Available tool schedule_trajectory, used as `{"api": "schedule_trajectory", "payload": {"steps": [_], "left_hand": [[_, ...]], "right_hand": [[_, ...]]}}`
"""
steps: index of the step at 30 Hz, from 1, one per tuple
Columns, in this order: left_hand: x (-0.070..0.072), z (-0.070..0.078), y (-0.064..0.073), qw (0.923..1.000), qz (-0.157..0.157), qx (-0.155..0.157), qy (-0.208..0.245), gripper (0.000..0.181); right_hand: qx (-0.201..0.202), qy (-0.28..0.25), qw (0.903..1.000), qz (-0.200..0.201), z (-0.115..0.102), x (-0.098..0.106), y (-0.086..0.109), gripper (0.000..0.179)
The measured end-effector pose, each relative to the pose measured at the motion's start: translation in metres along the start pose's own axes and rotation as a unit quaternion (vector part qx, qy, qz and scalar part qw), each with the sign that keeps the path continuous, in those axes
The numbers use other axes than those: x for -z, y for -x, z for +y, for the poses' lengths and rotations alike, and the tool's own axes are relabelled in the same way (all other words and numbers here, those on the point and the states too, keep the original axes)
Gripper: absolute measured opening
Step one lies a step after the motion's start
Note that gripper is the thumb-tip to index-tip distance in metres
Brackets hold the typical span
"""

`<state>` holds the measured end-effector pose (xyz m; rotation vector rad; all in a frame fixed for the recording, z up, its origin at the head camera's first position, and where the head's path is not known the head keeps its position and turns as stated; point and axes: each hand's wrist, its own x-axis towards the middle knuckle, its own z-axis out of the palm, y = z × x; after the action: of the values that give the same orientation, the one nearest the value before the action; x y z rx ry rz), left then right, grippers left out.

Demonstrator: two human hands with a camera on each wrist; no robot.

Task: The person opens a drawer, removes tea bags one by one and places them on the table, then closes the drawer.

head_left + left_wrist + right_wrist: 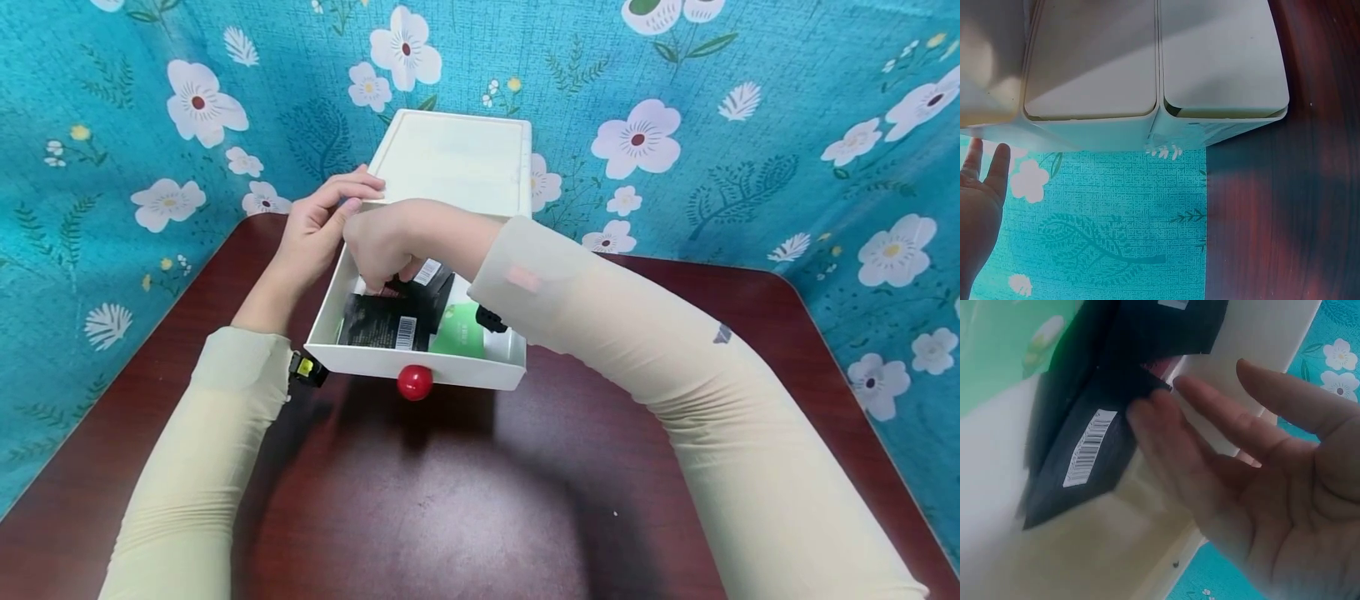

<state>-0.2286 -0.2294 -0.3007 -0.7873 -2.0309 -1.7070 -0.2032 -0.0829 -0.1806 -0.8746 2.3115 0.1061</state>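
A white drawer unit stands at the back of the table with its top drawer pulled out. A red ball knob sits on the drawer front. My left hand rests at the unit's upper left edge, fingers extended. Inside the drawer, my right hand reaches down among flat black packets with white barcode labels. In the right wrist view its fingertips are right at the edge of a black packet, thumb held apart. A green packet lies at the drawer's right side.
Two more white panels of the unit show in the left wrist view. The dark red-brown table extends in front. A teal flowered cloth hangs behind and at both sides. A small black wrist device sits by the left cuff.
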Motion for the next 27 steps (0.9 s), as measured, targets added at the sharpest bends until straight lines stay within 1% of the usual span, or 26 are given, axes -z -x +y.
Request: {"api": "schedule_trajectory", "payload": {"steps": [2, 6, 8, 16, 20, 24, 26, 27], "left_hand": [[0.000, 0.000, 0.000, 1.0000, -0.001, 0.000, -0.002, 0.024], [0.000, 0.001, 0.000, 1.0000, -0.001, 0.000, -0.006, 0.024], [0.000, 0.001, 0.000, 1.0000, -0.001, 0.002, -0.008, 0.024], [-0.001, 0.001, 0.001, 1.0000, 0.002, 0.007, -0.004, 0.024], [-0.001, 0.000, 0.000, 1.0000, 0.002, 0.002, -0.002, 0.024], [-0.001, 0.000, 0.000, 1.0000, 0.002, -0.005, 0.004, 0.023], [-0.001, 0.000, 0.000, 1.0000, 0.003, -0.004, 0.004, 0.023], [-0.001, -0.001, 0.000, 1.0000, 0.003, -0.003, 0.004, 0.023]], "right_hand": [[0.001, -0.001, 1.0000, 0.003, 0.000, -0.002, -0.001, 0.010], [0.007, -0.003, 1.0000, -0.006, 0.000, -0.005, -0.004, 0.016], [0.011, -0.004, 0.9999, -0.008, 0.000, -0.006, -0.004, 0.016], [0.020, -0.059, 0.9979, -0.018, 0.004, -0.006, -0.001, 0.008], [0.029, -0.076, 0.9963, -0.027, 0.005, -0.005, 0.002, 0.005], [0.045, -0.084, 0.9949, -0.034, 0.005, -0.004, 0.004, 0.023], [0.049, -0.088, 0.9943, -0.036, 0.005, -0.004, 0.006, 0.027], [0.047, -0.092, 0.9940, -0.035, 0.005, -0.004, 0.006, 0.025]]}}
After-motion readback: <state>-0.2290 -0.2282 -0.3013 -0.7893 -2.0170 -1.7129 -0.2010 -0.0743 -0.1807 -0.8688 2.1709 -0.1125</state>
